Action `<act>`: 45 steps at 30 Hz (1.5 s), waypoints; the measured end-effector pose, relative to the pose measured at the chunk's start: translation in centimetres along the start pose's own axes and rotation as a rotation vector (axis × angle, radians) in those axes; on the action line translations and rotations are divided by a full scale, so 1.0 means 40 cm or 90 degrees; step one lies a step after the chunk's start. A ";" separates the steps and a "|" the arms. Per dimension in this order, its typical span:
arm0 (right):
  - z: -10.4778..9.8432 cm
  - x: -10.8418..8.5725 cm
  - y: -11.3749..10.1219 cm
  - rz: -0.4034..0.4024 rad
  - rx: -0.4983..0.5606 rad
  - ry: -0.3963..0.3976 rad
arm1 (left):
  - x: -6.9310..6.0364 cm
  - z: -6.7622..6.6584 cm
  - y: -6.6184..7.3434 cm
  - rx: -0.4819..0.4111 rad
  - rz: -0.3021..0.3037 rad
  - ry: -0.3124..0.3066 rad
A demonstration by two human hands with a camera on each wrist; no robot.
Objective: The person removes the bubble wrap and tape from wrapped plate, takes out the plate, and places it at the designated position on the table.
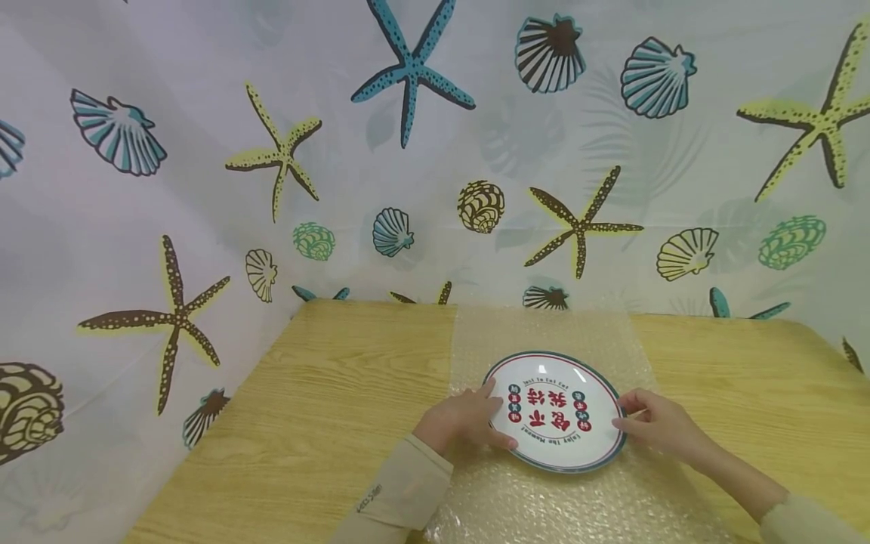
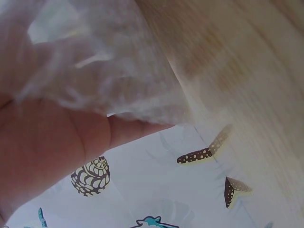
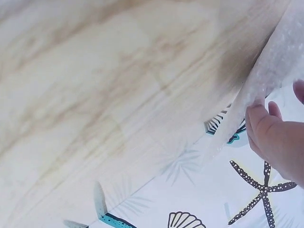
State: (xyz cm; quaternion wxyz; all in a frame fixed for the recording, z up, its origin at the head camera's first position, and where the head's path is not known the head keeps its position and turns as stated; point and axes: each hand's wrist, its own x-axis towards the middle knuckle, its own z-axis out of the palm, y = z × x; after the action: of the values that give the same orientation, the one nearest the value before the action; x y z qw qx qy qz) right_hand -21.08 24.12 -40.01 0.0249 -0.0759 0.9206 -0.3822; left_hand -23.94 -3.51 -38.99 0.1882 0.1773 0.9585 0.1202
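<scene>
An oval white plate [image 1: 544, 449] with a dark blue-green rim and red lettering lies on a sheet of bubble wrap [image 1: 544, 506] in the head view. At its left edge my left hand [image 1: 465, 419] grips the rim, fingers and thumb spread apart. My right hand [image 1: 659, 427] pinches the opposite rim, thumb on top. The left wrist view has bubble wrap [image 2: 109, 71] in front of the fingers of the left hand [image 2: 52, 147]. In the right wrist view, fingers of the right hand [image 3: 275, 137] are beside the wrap's edge [image 3: 266, 71]. Neither wrist view includes the plate.
Beneath the wrap is a light wooden table [image 1: 353, 378], its far edge against a pale curtain [image 1: 435, 174] printed with starfish and shells. The wrap runs from the table's back edge towards the front. More curtain hangs along the left side.
</scene>
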 end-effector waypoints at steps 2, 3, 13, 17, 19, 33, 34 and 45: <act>0.000 0.003 0.000 0.010 0.004 -0.004 | 0.001 0.001 -0.001 0.005 0.000 0.001; 0.001 0.006 0.001 0.016 0.007 -0.007 | 0.002 0.002 -0.001 0.007 0.000 0.002; 0.016 0.025 0.011 0.047 0.084 -0.035 | 0.013 0.009 -0.006 0.023 0.006 0.006; 0.019 0.028 0.008 0.055 0.110 -0.044 | 0.011 0.008 -0.005 -0.001 0.005 0.016; 0.020 0.030 0.009 0.060 0.120 -0.051 | 0.010 0.005 -0.005 -0.013 0.007 0.023; 0.023 0.035 0.024 0.060 0.171 -0.088 | 0.001 -0.010 -0.006 -0.042 -0.010 0.049; 0.022 0.034 0.023 0.061 0.177 -0.089 | 0.001 -0.011 -0.006 -0.034 -0.005 0.052; 0.020 0.032 0.015 0.088 0.225 -0.092 | 0.009 -0.009 -0.012 0.071 -0.003 0.054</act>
State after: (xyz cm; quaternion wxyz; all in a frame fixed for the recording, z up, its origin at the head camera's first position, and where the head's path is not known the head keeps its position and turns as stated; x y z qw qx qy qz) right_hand -22.33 23.78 -41.01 0.1300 -0.0339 0.8381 -0.5287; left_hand -24.54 -3.86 -38.94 0.1376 0.1801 0.9712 0.0734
